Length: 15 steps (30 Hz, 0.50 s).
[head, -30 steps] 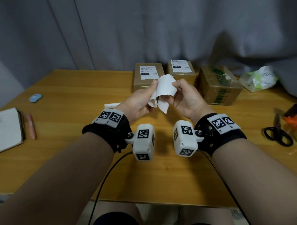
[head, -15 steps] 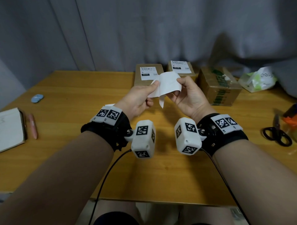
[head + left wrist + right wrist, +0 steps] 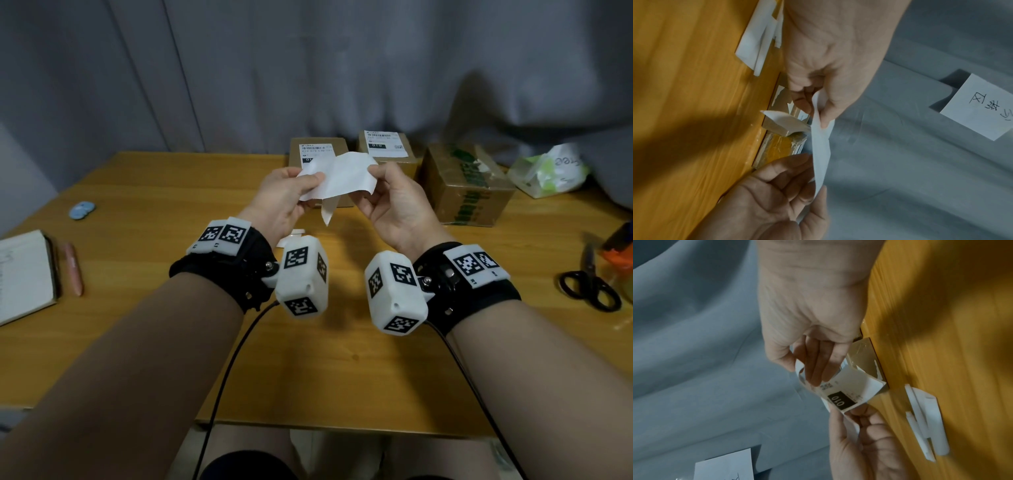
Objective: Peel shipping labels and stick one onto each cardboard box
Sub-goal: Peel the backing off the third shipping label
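Note:
Both hands hold one white shipping label point(image 3: 342, 174) in the air above the table's far middle. My left hand point(image 3: 313, 180) pinches its left edge between thumb and fingers. The right hand point(image 3: 375, 171) pinches the right edge. In the right wrist view the label point(image 3: 842, 395) shows a black "010" block on its far face. A narrow strip point(image 3: 328, 212) hangs down below it. Behind it stand three cardboard boxes: a left box point(image 3: 295, 161) and a middle box point(image 3: 413, 167), each with a label on top, and a right box point(image 3: 469, 185) with green print and no label.
White paper strips point(image 3: 291, 240) lie on the wooden table point(image 3: 171, 192) under my left wrist. At the left are a notebook point(image 3: 24, 274), a pink pen point(image 3: 73, 269) and blue discs point(image 3: 82, 209). Scissors point(image 3: 589, 287) and a plastic bag point(image 3: 548, 171) lie at the right.
Both hands rose and moved further from me, towards the boxes. The label went from a folded curl to a wider, flatter spread between them.

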{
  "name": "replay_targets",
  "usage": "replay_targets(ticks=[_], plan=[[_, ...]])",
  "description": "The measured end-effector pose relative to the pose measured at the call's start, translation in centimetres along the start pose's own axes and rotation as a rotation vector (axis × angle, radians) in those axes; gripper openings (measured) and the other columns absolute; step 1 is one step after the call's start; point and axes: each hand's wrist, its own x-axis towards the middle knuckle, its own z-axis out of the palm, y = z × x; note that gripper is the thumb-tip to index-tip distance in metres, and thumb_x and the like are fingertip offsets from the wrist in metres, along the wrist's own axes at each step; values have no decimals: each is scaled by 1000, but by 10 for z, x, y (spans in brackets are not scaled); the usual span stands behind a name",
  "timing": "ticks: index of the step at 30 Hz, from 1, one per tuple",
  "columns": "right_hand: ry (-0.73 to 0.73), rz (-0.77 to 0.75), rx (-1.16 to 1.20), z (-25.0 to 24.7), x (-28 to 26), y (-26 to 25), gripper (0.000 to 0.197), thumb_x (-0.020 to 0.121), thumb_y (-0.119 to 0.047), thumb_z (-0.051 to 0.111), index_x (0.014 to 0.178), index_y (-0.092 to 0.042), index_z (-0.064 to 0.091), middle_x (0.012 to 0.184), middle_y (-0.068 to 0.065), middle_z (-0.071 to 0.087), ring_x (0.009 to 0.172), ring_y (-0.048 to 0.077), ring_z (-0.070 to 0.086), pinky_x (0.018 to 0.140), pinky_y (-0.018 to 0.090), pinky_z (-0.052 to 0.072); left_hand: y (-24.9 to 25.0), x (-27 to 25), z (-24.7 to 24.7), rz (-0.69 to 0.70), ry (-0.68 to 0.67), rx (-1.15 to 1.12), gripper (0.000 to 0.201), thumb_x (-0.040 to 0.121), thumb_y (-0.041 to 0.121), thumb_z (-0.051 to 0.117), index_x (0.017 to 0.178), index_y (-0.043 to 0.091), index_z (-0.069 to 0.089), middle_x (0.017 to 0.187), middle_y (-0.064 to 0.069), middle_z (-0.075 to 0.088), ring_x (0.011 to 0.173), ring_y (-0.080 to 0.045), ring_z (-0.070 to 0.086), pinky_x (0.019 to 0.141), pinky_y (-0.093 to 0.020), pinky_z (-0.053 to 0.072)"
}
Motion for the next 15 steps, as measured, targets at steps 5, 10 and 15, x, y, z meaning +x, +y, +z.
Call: replay_targets(ticks=[5, 10, 15], plan=[[72, -12, -46, 4, 2, -2, 8, 86, -1, 58, 92, -4, 62, 87, 11, 69, 82, 20, 67, 70, 30, 59, -1, 6, -8, -11, 46, 12, 27, 82, -1, 65, 99, 7, 45, 105, -15, 62, 88, -21, 65, 75, -28, 56], [88, -10, -58, 5, 2, -2, 8, 85, -1, 60, 92, -4, 61, 88, 12, 70, 85, 21, 68, 69, 30, 59, 0, 11, -18, -9, 122, 50, 28, 83, -1, 65, 99, 8, 44, 95, -10, 59, 82, -17, 62, 71, -26, 55], [91, -20, -74, 5, 2, -4, 6, 84, -2, 60, 88, -5, 61, 82, 10, 70, 80, 19, 68, 69, 28, 59, -5, 15, -30, -28, 203, 159, 37, 80, 8, 69, 107, 13, 44, 102, -7, 60, 87, -18, 60, 71, -28, 50]])
